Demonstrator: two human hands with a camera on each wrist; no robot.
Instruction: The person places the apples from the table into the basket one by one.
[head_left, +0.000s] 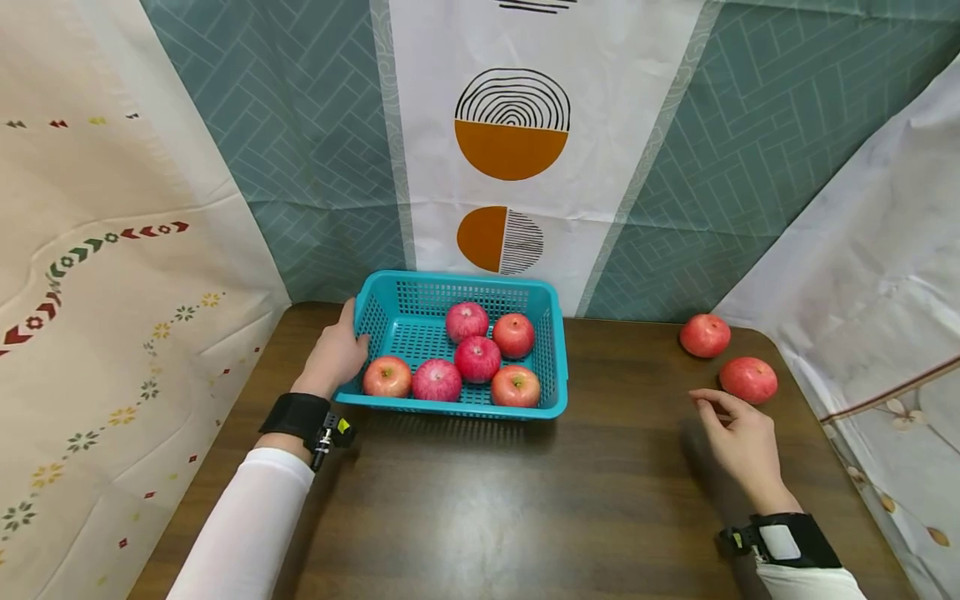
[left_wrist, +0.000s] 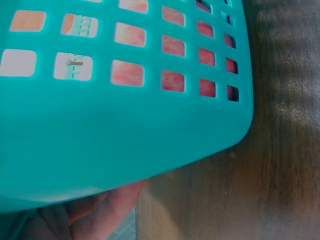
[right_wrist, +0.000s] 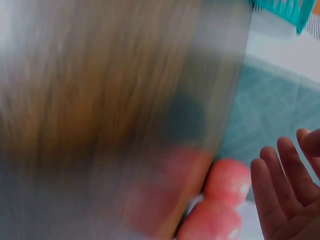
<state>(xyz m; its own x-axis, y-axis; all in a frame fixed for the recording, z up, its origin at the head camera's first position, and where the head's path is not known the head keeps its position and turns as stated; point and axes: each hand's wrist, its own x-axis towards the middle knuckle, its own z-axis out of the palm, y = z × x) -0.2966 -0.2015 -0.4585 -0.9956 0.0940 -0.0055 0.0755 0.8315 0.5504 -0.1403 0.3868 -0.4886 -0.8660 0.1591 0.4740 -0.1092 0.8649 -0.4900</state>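
Note:
My left hand [head_left: 339, 354] grips the left end of a turquoise plastic basket [head_left: 558, 350], the thumb over its rim and the other fingers largely hidden. Several red apples [head_left: 387, 377] lie in the basket, mostly toward its front and right. From close up in the left wrist view, the basket wall [left_wrist: 120, 130] covers most of the picture, and part of the hand [left_wrist: 107, 212] shows under it. At the right, my right hand [head_left: 742, 442] holds nothing, its fingers loosely bent. Just beyond its fingertips sit two red fruits, the nearer one [head_left: 748, 380] and the farther one [head_left: 705, 335].
All of this stands on a dark brown wooden table [head_left: 465, 500] with a glossy top. Patterned cloth [head_left: 330, 150] hangs behind it. A cream cloth [head_left: 112, 333] lines the left side, and a white one [head_left: 885, 275] the right.

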